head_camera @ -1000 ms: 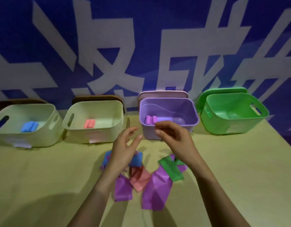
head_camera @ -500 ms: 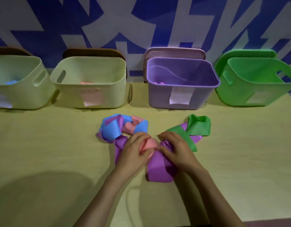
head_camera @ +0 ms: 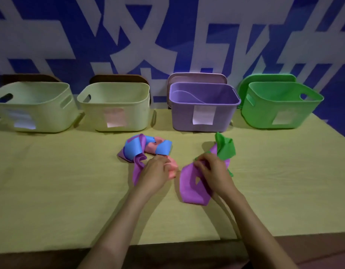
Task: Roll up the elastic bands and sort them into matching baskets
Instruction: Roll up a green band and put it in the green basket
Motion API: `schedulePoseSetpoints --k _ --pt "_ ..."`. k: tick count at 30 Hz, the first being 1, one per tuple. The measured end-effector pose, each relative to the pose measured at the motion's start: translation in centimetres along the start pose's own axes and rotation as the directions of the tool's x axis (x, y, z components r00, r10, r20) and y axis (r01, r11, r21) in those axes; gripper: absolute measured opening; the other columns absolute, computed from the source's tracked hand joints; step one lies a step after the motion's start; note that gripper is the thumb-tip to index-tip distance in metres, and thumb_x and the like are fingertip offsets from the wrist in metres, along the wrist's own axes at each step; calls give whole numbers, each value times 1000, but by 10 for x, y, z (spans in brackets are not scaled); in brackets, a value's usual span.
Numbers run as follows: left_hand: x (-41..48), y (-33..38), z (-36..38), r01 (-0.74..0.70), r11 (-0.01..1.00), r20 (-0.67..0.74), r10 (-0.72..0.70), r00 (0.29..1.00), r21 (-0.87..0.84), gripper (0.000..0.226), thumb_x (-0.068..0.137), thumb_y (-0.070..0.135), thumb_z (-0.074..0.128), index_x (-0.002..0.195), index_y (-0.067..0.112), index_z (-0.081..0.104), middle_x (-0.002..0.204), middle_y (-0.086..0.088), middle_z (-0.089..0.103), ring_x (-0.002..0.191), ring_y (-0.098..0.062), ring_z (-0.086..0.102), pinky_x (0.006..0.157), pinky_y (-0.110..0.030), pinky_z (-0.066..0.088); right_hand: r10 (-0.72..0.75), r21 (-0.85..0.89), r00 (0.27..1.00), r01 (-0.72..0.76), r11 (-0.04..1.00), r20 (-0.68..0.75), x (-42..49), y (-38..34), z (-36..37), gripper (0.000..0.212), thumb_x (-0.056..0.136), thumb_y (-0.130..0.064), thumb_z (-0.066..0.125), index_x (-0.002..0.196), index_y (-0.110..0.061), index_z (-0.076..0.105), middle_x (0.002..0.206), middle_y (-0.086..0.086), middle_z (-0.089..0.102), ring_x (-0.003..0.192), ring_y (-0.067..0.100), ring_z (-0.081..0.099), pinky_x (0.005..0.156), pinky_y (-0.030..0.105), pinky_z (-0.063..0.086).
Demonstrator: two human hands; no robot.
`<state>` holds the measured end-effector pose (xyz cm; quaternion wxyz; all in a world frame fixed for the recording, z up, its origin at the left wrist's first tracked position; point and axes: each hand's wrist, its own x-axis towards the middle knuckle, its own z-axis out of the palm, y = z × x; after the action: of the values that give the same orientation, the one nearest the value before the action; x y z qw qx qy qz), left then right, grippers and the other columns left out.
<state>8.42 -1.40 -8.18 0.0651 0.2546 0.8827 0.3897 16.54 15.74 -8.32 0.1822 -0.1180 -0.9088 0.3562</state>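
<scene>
Loose elastic bands lie in two heaps on the yellow table (head_camera: 70, 191). My left hand (head_camera: 155, 174) rests on a pink band (head_camera: 172, 167), its fingers curled over it, beside a tangle of blue band (head_camera: 135, 147) and purple band (head_camera: 137, 166). My right hand (head_camera: 213, 171) grips a wide purple band (head_camera: 189, 188), which is pulled away to the right with a green band (head_camera: 225, 148) draped behind it. Four baskets stand in a row at the back: two cream ones (head_camera: 37, 105) (head_camera: 117, 105), a purple basket (head_camera: 202, 105) and a green basket (head_camera: 280, 105).
Each basket carries a paper label on its front and has a lid leaning behind it. A blue and white patterned wall rises directly behind the baskets. The table's front edge (head_camera: 167, 245) runs just under my forearms.
My hands came down from the purple basket to the heap of bands. Since then they have drawn apart, the right one pulling the wide purple band away from the pink one.
</scene>
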Motion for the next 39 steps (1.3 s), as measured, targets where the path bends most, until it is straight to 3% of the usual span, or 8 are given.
schedulePoseSetpoints --k 8,15,20,25,29,32,36,39 --pt "3 69 -26 56 821 112 10 994 -569 88 54 55 83 127 26 45 126 8 57 113 -5 55 86 -32 53 -6 425 975 101 900 -220 49 -80 -65 21 94 -20 58 73 -24 57 65 -11 56 60 0 48 60 23 38" --pt "29 92 -39 -14 831 4 20 1000 -556 7 83 16 72 87 18 67 92 -12 71 85 -21 63 86 -41 51 -58 657 981 167 735 -186 77 -128 -116 17 96 -25 54 80 -23 59 72 -6 54 71 11 47 65 27 37" --pt "34 91 -69 59 723 7 -74 997 -688 14 90 22 62 80 12 66 62 0 66 61 -16 61 59 -25 51 17 684 966 171 709 -259 90 -135 -137 12 96 -22 53 90 -15 61 79 -1 56 74 12 50 67 26 41" --pt "44 84 -89 173 373 101 -204 974 -912 8 95 11 52 90 9 58 60 -1 67 58 -14 63 56 -27 52 126 694 987 -21 719 -100 91 -121 -129 19 97 -24 53 85 -12 61 74 4 53 66 15 48 60 26 41" --pt "43 76 -75 41 722 -123 -173 977 -690 68 75 2 74 131 11 38 118 -5 52 108 -21 55 90 -31 47 123 807 991 -110 581 46 86 -121 -121 19 99 -20 50 86 -11 61 69 2 57 49 5 53 47 17 46" --pt "29 80 -48 -182 840 -303 22 953 -511 48 70 16 76 108 20 47 109 0 51 100 -12 51 84 -18 42 91 807 989 -147 572 115 87 -120 -112 18 99 -18 50 87 -13 63 74 2 61 59 8 58 57 20 51" --pt "15 67 -26 -194 879 -133 151 980 -436 9 90 10 58 98 14 57 95 4 61 91 -13 56 79 -20 42 135 820 983 -176 545 121 86 -117 -107 14 98 -17 51 89 -13 62 77 3 59 60 9 57 52 18 49" --pt "11 42 -17 -96 956 191 153 970 -278 27 85 4 58 110 15 60 113 1 62 96 -14 60 80 -15 46 195 874 973 -197 444 121 89 -111 -112 13 98 -16 51 94 -10 62 79 4 57 63 9 51 54 16 47"
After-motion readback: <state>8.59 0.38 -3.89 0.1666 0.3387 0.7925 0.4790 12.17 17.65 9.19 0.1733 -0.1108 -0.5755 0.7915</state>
